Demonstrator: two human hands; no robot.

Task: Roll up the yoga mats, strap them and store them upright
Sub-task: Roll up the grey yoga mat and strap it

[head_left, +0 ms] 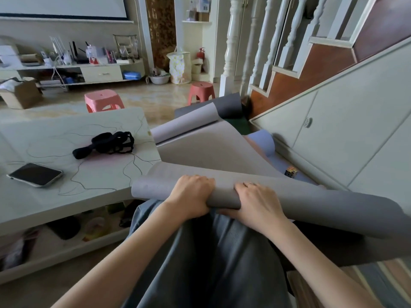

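Note:
A grey yoga mat (213,152) stretches away from me across the floor, its near end rolled into a tube (311,203) over my lap. My left hand (191,196) and my right hand (258,203) both grip this roll side by side, fingers curled over its top. The mat's far end (191,123) curls up near the stairs. A blue mat (264,141) lies under it on the right. Black straps (106,144) lie bunched on the low white table (55,196) to my left.
A phone (35,174) lies on the table near its front edge. Two pink stools (103,103) stand beyond the table. White cabinet doors (347,134) under the staircase run along the right. A small cube (291,172) sits on the blue mat.

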